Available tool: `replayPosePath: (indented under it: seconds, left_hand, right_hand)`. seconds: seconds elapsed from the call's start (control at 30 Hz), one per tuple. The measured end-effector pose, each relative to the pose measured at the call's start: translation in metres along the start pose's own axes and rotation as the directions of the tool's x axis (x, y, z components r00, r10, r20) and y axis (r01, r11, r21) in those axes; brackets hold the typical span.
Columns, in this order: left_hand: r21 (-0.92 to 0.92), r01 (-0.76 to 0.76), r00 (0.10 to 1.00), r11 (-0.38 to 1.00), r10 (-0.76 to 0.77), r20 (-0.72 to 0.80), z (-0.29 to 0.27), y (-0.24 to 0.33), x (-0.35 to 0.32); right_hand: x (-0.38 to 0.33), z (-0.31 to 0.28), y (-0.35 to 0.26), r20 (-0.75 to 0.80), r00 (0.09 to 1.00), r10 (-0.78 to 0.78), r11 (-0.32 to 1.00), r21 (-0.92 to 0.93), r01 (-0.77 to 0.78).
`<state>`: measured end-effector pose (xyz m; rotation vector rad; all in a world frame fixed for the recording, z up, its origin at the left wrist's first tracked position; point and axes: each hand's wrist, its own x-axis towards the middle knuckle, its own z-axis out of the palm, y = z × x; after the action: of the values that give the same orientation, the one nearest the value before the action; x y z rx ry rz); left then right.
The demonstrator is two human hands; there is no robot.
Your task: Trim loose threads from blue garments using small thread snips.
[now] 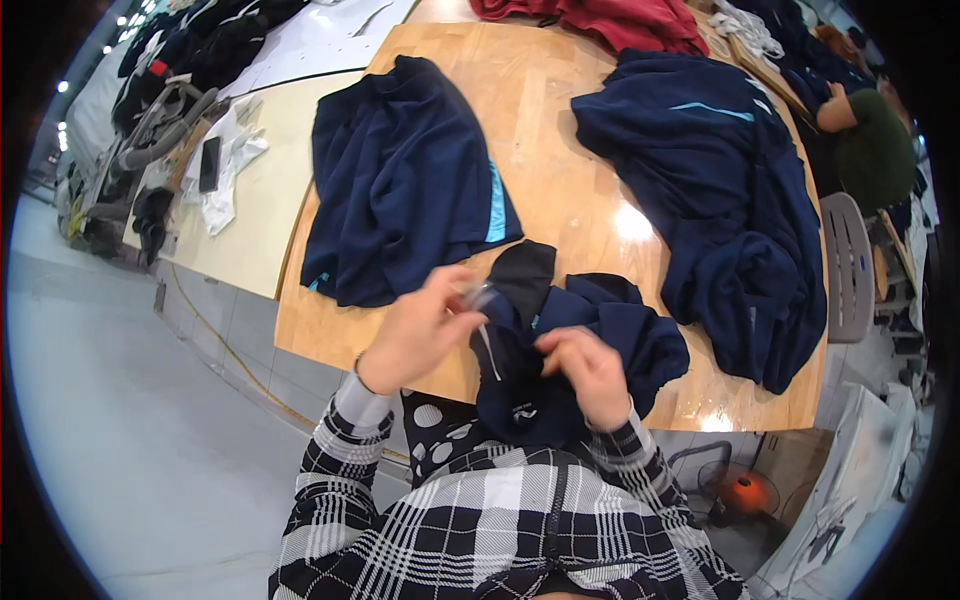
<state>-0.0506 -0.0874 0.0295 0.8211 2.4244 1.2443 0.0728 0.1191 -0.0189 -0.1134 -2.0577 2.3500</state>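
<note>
A crumpled navy garment (625, 335) with a black panel lies at the table's near edge and hangs partly over it, in front of me. My right hand (590, 372) has its fingers closed on the garment's fabric. Over the garment's left side, my left hand (425, 330) is curled around a small silvery tool (478, 297), smeared by motion, so its kind is unclear. Just below that tool a thin white strip (493, 355) shows against the dark cloth; I cannot tell whether it is attached.
Navy shorts (400, 190) with a light-blue panel lie left on the wooden table (540, 120); a navy garment pile (740, 220) lies right. Red cloth (610, 20) sits at the far edge. A phone (209, 165) rests on white cloth. Rightward are a grey chair (848, 265) and a person (875, 145).
</note>
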Motion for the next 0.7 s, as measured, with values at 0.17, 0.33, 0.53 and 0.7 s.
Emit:
replayPosePath:
  seconds: [0.17, 0.33, 0.53, 0.7]
  left_hand:
    - [-0.181, 0.340, 0.941, 0.923, -0.334, 0.062, -0.002, -0.063, -0.026]
    - [-0.462, 0.452, 0.890, 0.763, -0.421, 0.177, 0.055, -0.088, -0.051]
    - [-0.488, 0.428, 0.889, 0.760, -0.451, 0.079, 0.063, -0.093, -0.055]
    - [-0.757, 0.466, 0.843, 0.458, -0.489, 0.224, 0.035, -0.065, -0.056]
  right_hand:
    - [-0.011, 0.032, -0.019, 0.407, 0.909, -0.092, 0.870, -0.410, 0.272]
    - [0.003, 0.059, -0.003, 0.153, 0.945, -0.288, 0.742, -0.588, 0.321]
    - [0.018, 0.068, 0.016, 0.247, 0.930, -0.273, 0.590, -0.721, 0.365]
    - [0.031, 0.073, 0.023, 0.179, 0.931, -0.318, 0.491, -0.809, 0.323]
